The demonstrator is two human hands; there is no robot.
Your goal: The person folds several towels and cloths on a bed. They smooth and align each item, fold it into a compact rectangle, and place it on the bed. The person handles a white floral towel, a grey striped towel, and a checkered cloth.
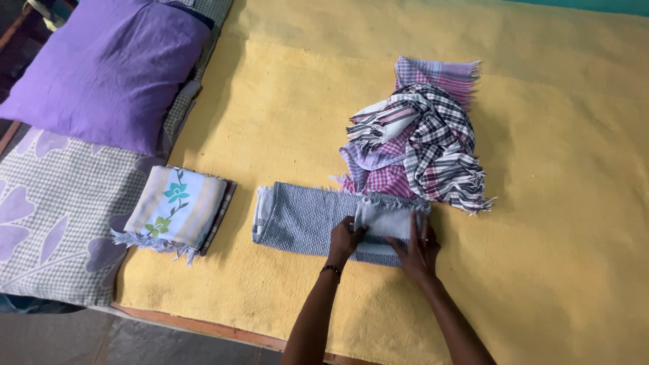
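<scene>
Yellow bedding [541, 270] spreads under my work. On it lies a grey woven towel [301, 217], a long folded strip with fringed ends. My left hand [346, 238] and right hand [417, 251] both pinch its turned-over end. Beyond the towel sits a checked cloth heap [426, 135]; left of it, a folded floral stack [177, 208].

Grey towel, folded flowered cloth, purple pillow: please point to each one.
grey towel [297, 217], head view, on its flat left half.
folded flowered cloth [177, 206], head view, on its top face.
purple pillow [108, 67], head view, on its middle.
</scene>
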